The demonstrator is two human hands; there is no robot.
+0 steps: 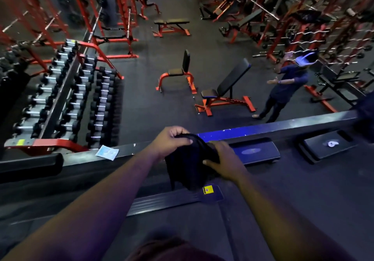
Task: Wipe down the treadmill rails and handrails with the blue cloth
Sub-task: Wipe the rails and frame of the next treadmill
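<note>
A dark blue cloth [188, 165] hangs bunched between both hands at the middle of the view. My left hand [172, 140] grips its top edge, fingers curled over the fabric. My right hand [224, 160] clasps its right side, thumb across the front. Below the cloth lies a treadmill side rail [162, 201] with ribbed grooves and a yellow sticker [208, 189]. A padded black handrail end [30, 165] juts in at the left. The cloth hangs above the rail, apart from it.
A long metal ledge [283, 126] crosses behind my hands, with a light blue packet [106, 152] on it. Beyond it below are a dumbbell rack [66, 98], red benches [224, 92] and a person [283, 90] at the right. Black step platforms [327, 145] sit to the right.
</note>
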